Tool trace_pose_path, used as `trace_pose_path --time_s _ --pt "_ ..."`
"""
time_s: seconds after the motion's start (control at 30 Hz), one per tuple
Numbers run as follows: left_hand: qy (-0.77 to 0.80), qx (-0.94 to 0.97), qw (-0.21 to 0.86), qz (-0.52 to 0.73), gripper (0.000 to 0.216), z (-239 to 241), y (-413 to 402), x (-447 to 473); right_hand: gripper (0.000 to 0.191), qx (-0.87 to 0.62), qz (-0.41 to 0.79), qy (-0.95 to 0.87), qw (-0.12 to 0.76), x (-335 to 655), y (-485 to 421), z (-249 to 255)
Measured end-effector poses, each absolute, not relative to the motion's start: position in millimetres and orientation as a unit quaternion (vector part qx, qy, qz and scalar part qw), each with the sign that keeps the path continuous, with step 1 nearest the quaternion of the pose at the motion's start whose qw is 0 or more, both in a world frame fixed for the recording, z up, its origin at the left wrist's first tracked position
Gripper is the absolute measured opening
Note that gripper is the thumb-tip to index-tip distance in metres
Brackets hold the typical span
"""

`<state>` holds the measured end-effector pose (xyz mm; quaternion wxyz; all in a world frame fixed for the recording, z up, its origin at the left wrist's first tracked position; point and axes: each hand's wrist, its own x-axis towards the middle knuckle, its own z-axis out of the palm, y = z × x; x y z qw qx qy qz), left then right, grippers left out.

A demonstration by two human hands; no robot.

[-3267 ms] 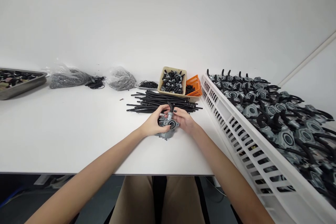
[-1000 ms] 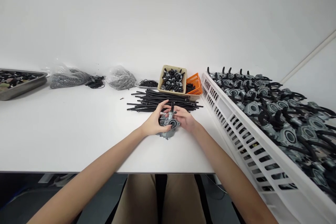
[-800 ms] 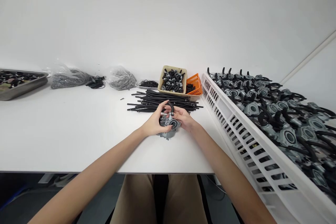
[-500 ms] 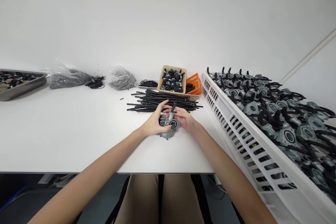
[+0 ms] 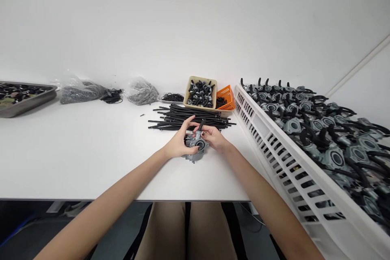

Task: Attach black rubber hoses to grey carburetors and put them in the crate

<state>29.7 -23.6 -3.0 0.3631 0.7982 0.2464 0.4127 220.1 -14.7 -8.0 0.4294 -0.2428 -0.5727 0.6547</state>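
Observation:
A grey metal carburetor (image 5: 196, 155) is held just above the white table, its round bore facing me. My left hand (image 5: 178, 145) is closed around its left side, with the thumb across the front by the bore. At the upper right, the fingers of my right hand (image 5: 215, 137) are bent around the carburetor's top cap, from which a black rubber elbow (image 5: 201, 125) sticks up. Parts of the cap and the right fingertips are hidden. Just behind both hands lies a pile of black rubber hoses (image 5: 183, 115).
A white slatted crate (image 5: 274, 146) full of carburetors stands along the right. At the back are a cream bin (image 5: 185, 99) of capped elbows, an orange basket (image 5: 230, 96), a small tray of black rings (image 5: 172, 97), plastic bags (image 5: 141, 91) of small parts and a metal tray (image 5: 33, 100).
My right fingers have shifted slightly around the carburetor's cap. My left hand keeps the same hold, and the view has moved a little.

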Motion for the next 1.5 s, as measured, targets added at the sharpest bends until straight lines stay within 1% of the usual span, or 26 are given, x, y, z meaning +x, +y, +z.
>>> trace_pose_path --time_s 0.2,0.3,0.4,0.57,0.63,0.7,0.8,0.97,1.2,1.27,1.4,1.5 --pt "0.251 0.798 0.367 0.408 0.101 -1.0 -24.7 29.8 0.034 -0.244 0.682 -0.518 0.455 217.2 -18.7 2.5" --pt "0.249 0.795 0.369 0.412 0.101 -0.9 -24.5 30.8 0.034 -0.258 0.664 -0.508 0.484 214.4 -18.8 3.9" --pt "0.252 0.791 0.370 0.417 0.101 -1.1 -23.2 31.7 0.036 -0.292 0.603 -0.524 0.526 211.8 -18.7 2.9" --pt "0.260 0.791 0.366 0.416 0.101 0.0 -22.0 31.8 0.024 -0.359 0.412 -0.585 0.599 206.8 -22.7 6.4" --pt "0.263 0.794 0.362 0.412 0.101 0.9 -22.2 31.7 0.022 -0.367 0.372 -0.590 0.616 204.7 -24.4 7.9" --pt "0.263 0.795 0.363 0.409 0.100 1.5 -22.5 31.5 0.022 -0.371 0.361 -0.590 0.620 203.9 -24.7 8.2" --pt "0.261 0.795 0.367 0.406 0.099 1.4 -22.2 30.7 0.023 -0.367 0.382 -0.595 0.604 206.5 -22.8 7.4" --pt "0.246 0.801 0.373 0.399 0.099 0.7 -20.6 28.5 0.026 -0.339 0.448 -0.625 0.542 213.8 -19.3 6.6" --pt "0.233 0.808 0.375 0.391 0.096 0.5 -19.1 26.0 0.024 -0.319 0.473 -0.630 0.528 217.4 -17.6 4.2" --pt "0.231 0.807 0.378 0.390 0.096 -0.1 -18.6 25.7 0.027 -0.297 0.510 -0.626 0.510 218.7 -18.1 2.8" --pt "0.230 0.804 0.381 0.394 0.095 -1.2 -18.6 25.4 0.035 -0.261 0.587 -0.624 0.446 219.4 -21.7 2.3" --pt "0.227 0.798 0.393 0.397 0.096 -1.7 -18.0 24.4 0.035 -0.280 0.570 -0.627 0.451 217.2 -24.7 4.1"
